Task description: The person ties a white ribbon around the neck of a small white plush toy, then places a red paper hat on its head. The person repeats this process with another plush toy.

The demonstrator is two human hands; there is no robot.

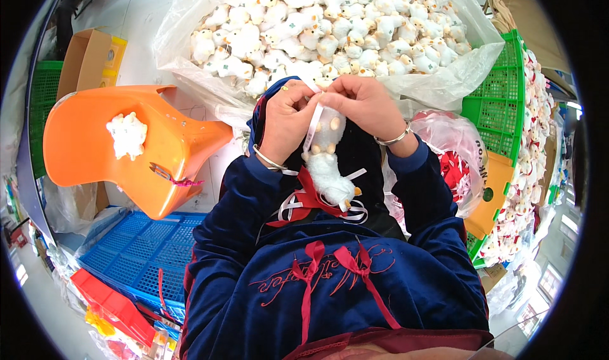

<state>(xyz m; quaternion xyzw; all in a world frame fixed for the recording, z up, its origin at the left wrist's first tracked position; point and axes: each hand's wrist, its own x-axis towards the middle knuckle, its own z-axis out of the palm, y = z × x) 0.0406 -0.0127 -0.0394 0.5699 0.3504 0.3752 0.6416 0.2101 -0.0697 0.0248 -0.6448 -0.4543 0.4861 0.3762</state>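
A small white plush toy (328, 175) with orange-beige feet and beak hangs over my lap, its head toward me. My left hand (287, 122) is closed in a pinch on a narrow white ribbon (313, 129) that trails down along the toy. My right hand (365, 105) pinches the same ribbon at the toy's top end, its fingertips almost meeting the left ones. Fingers cover the exact spot where ribbon and toy meet. Loose red ribbon (306, 194) and white ribbon (355, 215) strips lie on my lap beneath the toy.
Ahead stands a big clear plastic bag (184, 58) full of similar plush toys. To the left, an orange stool (82, 138) carries one plush toy (127, 135) and thread snips (161, 171). Blue crates (143, 249) sit lower left, green crates (498, 100) and a bag of red ribbons (453, 170) right.
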